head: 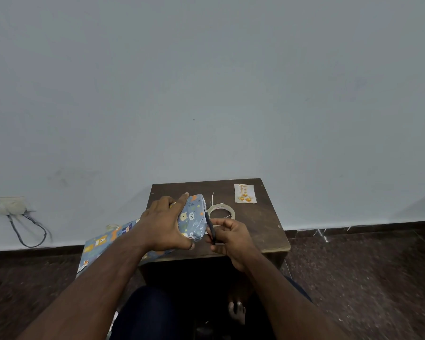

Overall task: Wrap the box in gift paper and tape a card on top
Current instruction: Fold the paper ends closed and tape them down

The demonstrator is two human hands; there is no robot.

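Observation:
A box (193, 218) covered in blue gift paper with cartoon animals lies on the small brown table (258, 217). My left hand (163, 223) lies over its left side with the fingers spread, holding it down. Against the box's right end, my right hand (228, 238) grips a thin dark tool (211, 228), probably scissors. A roll of clear tape (221, 212) rests just behind my right hand. The white card (245, 193) with orange print lies flat at the table's far right corner.
Loose gift paper (103, 244) hangs off the table's left edge toward the floor. A thin paper strip (213, 197) lies behind the tape roll. A wall socket with a cable (12, 207) is at the far left. My knees are under the table.

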